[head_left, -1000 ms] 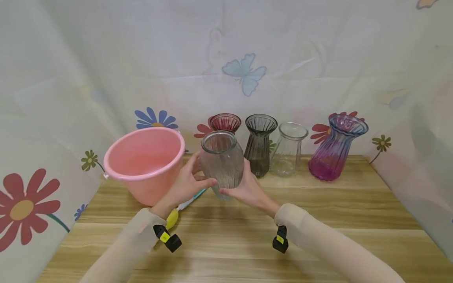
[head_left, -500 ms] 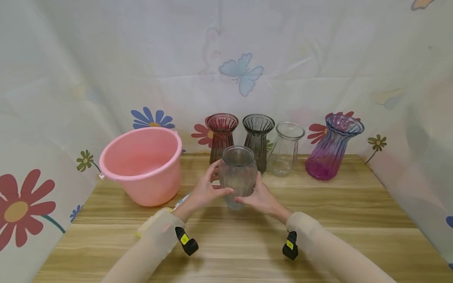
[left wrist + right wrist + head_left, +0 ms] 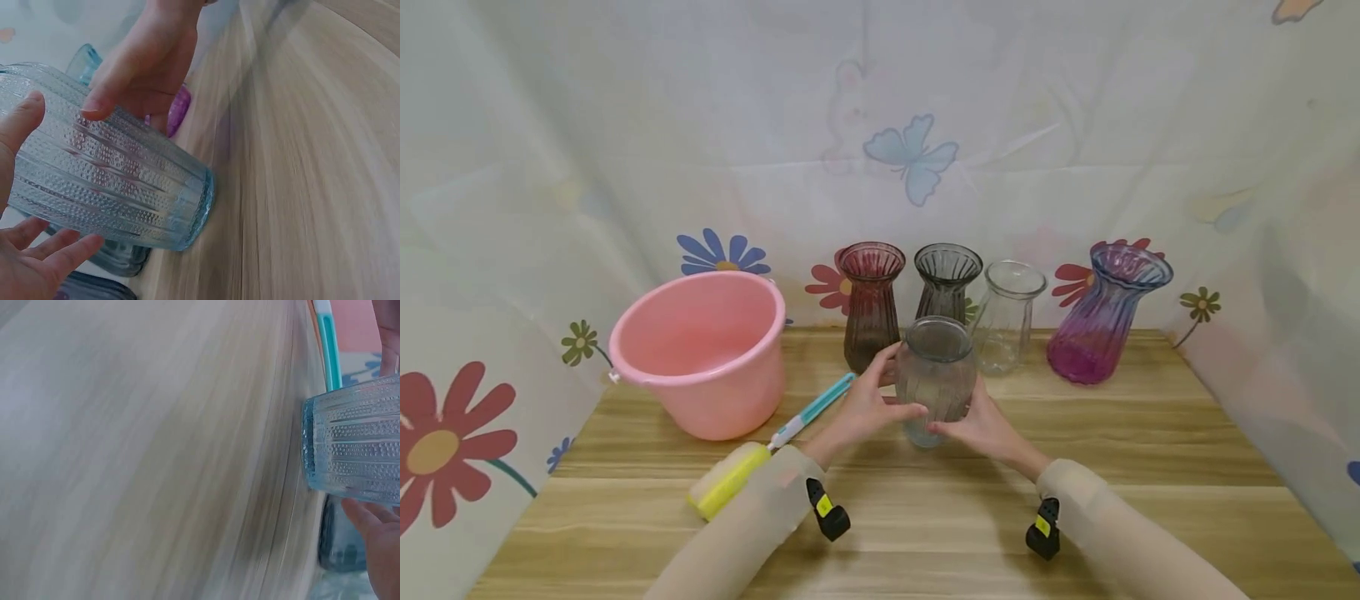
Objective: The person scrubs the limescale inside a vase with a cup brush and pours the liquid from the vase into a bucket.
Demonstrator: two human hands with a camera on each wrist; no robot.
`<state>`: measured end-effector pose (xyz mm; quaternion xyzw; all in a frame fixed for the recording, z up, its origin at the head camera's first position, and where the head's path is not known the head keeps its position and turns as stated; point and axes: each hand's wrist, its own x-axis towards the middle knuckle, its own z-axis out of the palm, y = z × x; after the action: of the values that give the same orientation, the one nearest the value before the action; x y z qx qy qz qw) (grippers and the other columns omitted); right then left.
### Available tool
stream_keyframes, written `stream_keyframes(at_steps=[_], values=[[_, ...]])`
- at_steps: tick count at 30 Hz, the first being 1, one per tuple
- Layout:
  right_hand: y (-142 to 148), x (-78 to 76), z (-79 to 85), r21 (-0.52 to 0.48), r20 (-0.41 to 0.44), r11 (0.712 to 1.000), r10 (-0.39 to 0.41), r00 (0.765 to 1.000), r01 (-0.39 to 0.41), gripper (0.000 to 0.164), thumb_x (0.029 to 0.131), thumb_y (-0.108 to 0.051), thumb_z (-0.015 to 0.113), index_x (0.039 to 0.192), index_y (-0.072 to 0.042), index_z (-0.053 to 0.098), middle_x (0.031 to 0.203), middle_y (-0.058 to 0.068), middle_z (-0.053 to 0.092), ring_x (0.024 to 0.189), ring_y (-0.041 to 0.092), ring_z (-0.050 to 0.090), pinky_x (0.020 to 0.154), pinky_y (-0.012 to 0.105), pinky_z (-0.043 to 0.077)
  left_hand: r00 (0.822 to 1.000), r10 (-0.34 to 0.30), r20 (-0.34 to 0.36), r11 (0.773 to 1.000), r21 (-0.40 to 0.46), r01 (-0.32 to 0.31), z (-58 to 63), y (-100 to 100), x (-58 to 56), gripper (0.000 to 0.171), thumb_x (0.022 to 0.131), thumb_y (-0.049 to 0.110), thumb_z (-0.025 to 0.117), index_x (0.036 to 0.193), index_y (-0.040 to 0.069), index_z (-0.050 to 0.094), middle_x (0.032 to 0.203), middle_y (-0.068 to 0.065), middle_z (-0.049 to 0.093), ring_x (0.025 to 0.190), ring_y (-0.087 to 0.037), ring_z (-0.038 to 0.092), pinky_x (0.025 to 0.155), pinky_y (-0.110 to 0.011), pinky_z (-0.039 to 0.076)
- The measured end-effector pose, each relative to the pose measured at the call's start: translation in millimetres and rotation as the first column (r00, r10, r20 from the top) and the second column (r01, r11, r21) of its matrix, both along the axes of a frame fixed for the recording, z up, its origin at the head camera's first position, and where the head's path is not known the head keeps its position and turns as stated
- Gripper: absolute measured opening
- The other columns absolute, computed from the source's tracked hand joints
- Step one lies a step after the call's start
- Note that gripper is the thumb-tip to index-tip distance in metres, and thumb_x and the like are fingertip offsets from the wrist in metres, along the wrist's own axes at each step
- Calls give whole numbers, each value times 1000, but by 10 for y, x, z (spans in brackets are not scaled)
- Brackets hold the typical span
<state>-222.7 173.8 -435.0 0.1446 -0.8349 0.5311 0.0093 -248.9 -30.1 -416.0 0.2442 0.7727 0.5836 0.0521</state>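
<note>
A pale, ribbed glass vase (image 3: 936, 387) is between my two hands in front of the row at the back. Curled around its left side, my left hand (image 3: 871, 402) has its thumb across the front. My right hand (image 3: 988, 427) grips the other side, thumb also forward. Dotted texture shows between the ribs of the vase (image 3: 119, 169) in the left wrist view. Its base is close to the wood; whether it touches I cannot tell. Behind it stand a dark red vase (image 3: 871, 312), a grey vase (image 3: 946, 283) partly hidden, and a clear vase (image 3: 1006, 321).
At the left stands a pink bucket (image 3: 700, 400). A sponge brush (image 3: 730, 479) with a turquoise and white handle lies on the wooden table (image 3: 925, 542), near my left forearm. A blue and purple vase (image 3: 1101, 317) stands at the back right. A patterned cloth hangs behind.
Both hands have carried the pale vase to the right and lower, from before the red vase to before the grey one. The sponge brush and the red vase now show more fully.
</note>
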Motion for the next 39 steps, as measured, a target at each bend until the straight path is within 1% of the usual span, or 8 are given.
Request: stream_keyframes(at_steps=[4, 5, 9, 15, 19, 22, 29, 39], values=[[170, 2, -11, -43, -8, 999, 33, 999, -33, 94, 72, -9, 77, 142, -13, 14, 141, 19, 27, 126, 42, 36, 91, 56, 42, 1000, -1, -16, 1000, -2, 1, -48, 174, -21, 89, 72, 25, 78, 143, 25, 25, 135, -12, 43, 119, -31, 49, 84, -37, 51], [216, 4, -11, -38, -8, 999, 34, 999, -35, 91, 73, -9, 76, 142, -12, 16, 140, 19, 27, 125, 43, 36, 90, 56, 43, 1000, 0, -20, 1000, 0, 0, -93, 221, -51, 89, 71, 27, 78, 143, 27, 25, 135, -11, 42, 119, -31, 49, 84, -36, 51], [392, 35, 1, -17, -16, 999, 38, 999, -39, 84, 76, -6, 72, 140, -8, 19, 138, 21, 29, 124, 44, 35, 87, 54, 46, 1000, -12, -17, 1000, 8, 12, -106, 408, -80, 90, 71, 28, 78, 144, 27, 24, 137, -10, 41, 120, -30, 49, 84, -32, 51], [662, 69, -19, 2, -6, 1000, -13, 1000, 13, 78, 79, -5, 69, 139, -3, 19, 134, 24, 31, 122, 43, 36, 90, 54, 44, 1000, -28, 6, 1000, 8, 28, -96, 707, -124, 91, 70, 29, 78, 143, 29, 24, 138, -9, 41, 120, -30, 48, 84, -27, 50], [802, 46, -28, 16, -10, 999, -44, 999, 44, 73, 81, -7, 68, 138, -2, 23, 134, 23, 35, 122, 42, 38, 90, 54, 43, 999, -34, 6, 999, -35, 34, -66, 864, -167, 91, 72, 32, 77, 144, 27, 23, 140, -9, 41, 121, -29, 48, 84, -27, 50], [877, 9, -29, 39, -32, 997, -69, 997, 70, 71, 82, -9, 68, 138, -2, 25, 132, 22, 37, 120, 41, 40, 89, 53, 45, 1000, -5, 19, 996, -87, 6, -52, 959, -198, 87, 74, 37, 74, 144, 25, 24, 141, -8, 41, 121, -26, 49, 85, -29, 50], [959, -81, -13, 12, -92, 992, -120, 988, 122, 74, 79, -2, 69, 137, -2, 23, 130, 23, 36, 115, 42, 43, 82, 52, 49, 998, 44, 45, 993, -110, -39, -81, 1110, -279, 83, 76, 40, 71, 144, 20, 27, 142, -6, 41, 121, -26, 50, 92, -34, 46], [995, -114, -2, 28, -57, 986, -163, 985, 165, 78, 82, -4, 65, 141, 0, 14, 136, 29, 30, 121, 50, 36, 90, 58, 42, 998, 50, 25, 993, -111, -47, -80, 1177, -319, 81, 80, 39, 68, 146, 20, 24, 144, -6, 39, 122, -25, 49, 91, -34, 47]])
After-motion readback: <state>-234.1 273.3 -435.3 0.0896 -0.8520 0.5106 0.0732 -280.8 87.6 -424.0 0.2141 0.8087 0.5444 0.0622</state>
